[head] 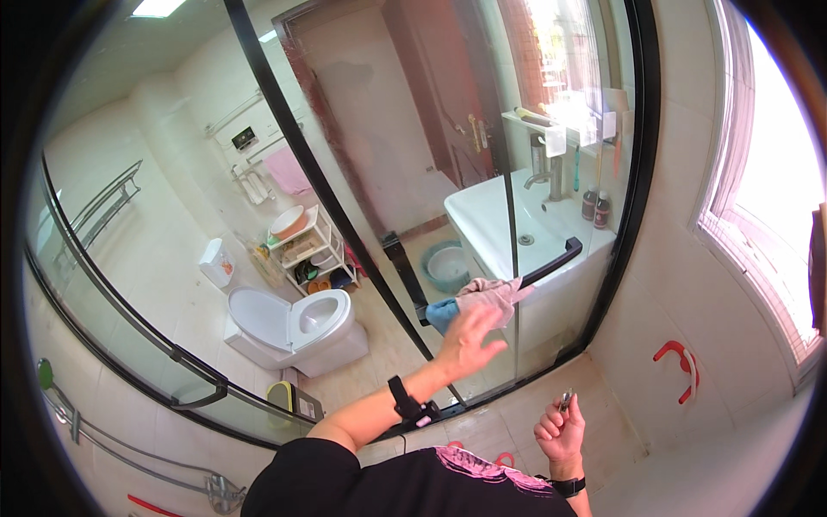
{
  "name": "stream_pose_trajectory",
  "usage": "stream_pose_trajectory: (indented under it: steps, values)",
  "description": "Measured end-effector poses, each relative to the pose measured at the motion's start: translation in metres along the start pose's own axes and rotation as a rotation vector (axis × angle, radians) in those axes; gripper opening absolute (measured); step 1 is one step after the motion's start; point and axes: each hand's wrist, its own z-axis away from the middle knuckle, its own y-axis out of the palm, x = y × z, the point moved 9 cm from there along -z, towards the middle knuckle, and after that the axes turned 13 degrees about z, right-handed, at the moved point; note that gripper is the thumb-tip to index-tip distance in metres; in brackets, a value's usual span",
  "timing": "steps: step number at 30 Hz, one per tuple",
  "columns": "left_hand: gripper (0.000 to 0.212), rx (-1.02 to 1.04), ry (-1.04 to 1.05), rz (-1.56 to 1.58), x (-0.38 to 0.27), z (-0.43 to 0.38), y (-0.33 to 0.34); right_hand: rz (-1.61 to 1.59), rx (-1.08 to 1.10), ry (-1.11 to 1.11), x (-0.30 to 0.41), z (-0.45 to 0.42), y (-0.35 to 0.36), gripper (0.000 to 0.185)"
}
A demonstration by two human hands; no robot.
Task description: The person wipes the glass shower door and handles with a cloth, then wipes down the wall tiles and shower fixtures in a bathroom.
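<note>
My left hand (pixel 466 342) is raised at the glass shower door, its fingers spread against or just in front of a pink cloth (pixel 490 298). A blue cloth (pixel 442 315) lies beside the pink one; both hang at the black door handle (pixel 552 262). Whether my left fingers grip the cloth cannot be told. Lower right, my right hand (pixel 561 428) is closed on a small shiny metal object (pixel 566 400), held between thumb and fingers. Its exact kind is too small to tell.
Black-framed glass surrounds me. Beyond it stand a white washbasin (pixel 484 207), a toilet (pixel 316 323), a shelf rack (pixel 310 249) and a basin on the floor (pixel 447 265). A red hook (pixel 680 368) is on the right wall, a shower mixer (pixel 223 494) lower left.
</note>
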Motion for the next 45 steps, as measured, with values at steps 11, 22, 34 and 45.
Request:
stream_pose_trajectory:
  steps: [11,22,34,45]
  values:
    - [0.048,0.412,-0.255,0.950,-0.030,0.069,0.036,0.165,0.073,0.302,-0.086,-0.029,0.066,0.039]
    - [0.024,-0.159,-0.490,1.106,0.088,0.190,-0.088,0.594,-0.162,0.537,-0.210,-0.043,0.058,0.018]
    - [0.025,-0.421,-0.627,1.209,0.146,0.318,-0.178,1.201,-0.012,0.468,-0.281,-0.058,0.127,0.028]
    - [0.029,-0.135,-0.568,0.714,0.130,0.264,-0.183,1.362,0.318,0.187,-0.250,-0.106,0.214,0.020]
